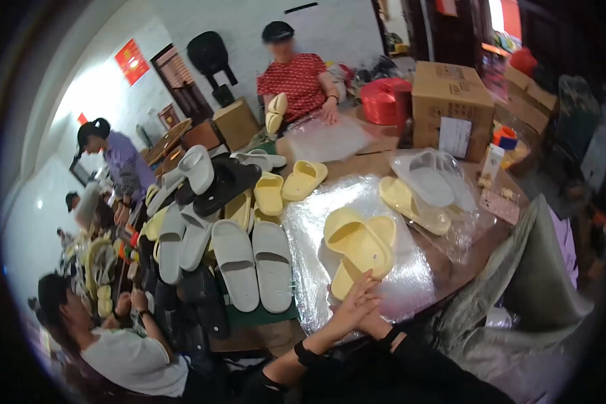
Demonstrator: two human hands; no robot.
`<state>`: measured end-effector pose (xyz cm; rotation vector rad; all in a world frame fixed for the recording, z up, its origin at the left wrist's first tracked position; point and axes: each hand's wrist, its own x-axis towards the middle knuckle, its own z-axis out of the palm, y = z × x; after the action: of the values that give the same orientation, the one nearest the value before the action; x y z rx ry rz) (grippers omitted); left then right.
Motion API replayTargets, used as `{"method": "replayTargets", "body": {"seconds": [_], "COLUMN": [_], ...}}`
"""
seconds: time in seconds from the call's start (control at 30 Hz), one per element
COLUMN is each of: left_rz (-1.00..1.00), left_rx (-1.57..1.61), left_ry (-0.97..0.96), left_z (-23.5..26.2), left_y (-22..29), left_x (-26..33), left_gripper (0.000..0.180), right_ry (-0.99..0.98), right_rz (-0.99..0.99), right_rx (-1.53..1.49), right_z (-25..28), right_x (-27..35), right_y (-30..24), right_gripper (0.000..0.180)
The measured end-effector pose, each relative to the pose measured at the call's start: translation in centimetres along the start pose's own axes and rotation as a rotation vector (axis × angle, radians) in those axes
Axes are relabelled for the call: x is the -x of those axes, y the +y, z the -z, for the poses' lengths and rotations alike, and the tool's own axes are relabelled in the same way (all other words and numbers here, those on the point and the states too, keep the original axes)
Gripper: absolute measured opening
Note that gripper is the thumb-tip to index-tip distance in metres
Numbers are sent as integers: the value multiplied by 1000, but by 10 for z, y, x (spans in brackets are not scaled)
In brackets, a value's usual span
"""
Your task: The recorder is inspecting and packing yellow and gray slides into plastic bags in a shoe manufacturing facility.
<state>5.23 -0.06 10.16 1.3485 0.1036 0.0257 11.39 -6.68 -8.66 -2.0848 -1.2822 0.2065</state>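
A pair of pale yellow slippers (357, 252) lies crossed, one over the other, on a stack of shiny clear plastic bags (310, 232) in front of me. My left hand (358, 301) is at the near end of the pair, its fingers stretched forward and the tips at the heel of one slipper. Whether they press on it I cannot tell. Close against it is my right hand (372, 322), whose fingers are mostly hidden behind the left. To the left stand grey slippers (236, 266) in a pile with black and yellow ones.
Bagged grey slippers (429, 178) and a yellow slipper (416, 207) lie at right, near a pink phone (499, 206). Behind them stands a cardboard box (451, 101) beside a red roll (384, 101). A person (296, 84) sits across, hand on plastic bags; another person (128, 357) works at left.
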Motion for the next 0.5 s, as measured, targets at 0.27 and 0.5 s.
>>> {"method": "replayTargets", "body": {"seconds": [0.27,0.5], "left_rz": [-348,-277], "left_rx": [-962,-1245], "left_ry": [340,214], "left_z": [17,44], "left_y": [-24,-78], "left_x": [51,52], "left_gripper": [4,29], "right_ry": [119,90], "right_rz": [111,142], "right_rx": [-49,-128], "right_z": [76,89], "right_x": [-11,0], "right_y": [-63,-62], "right_gripper": [52,43]}}
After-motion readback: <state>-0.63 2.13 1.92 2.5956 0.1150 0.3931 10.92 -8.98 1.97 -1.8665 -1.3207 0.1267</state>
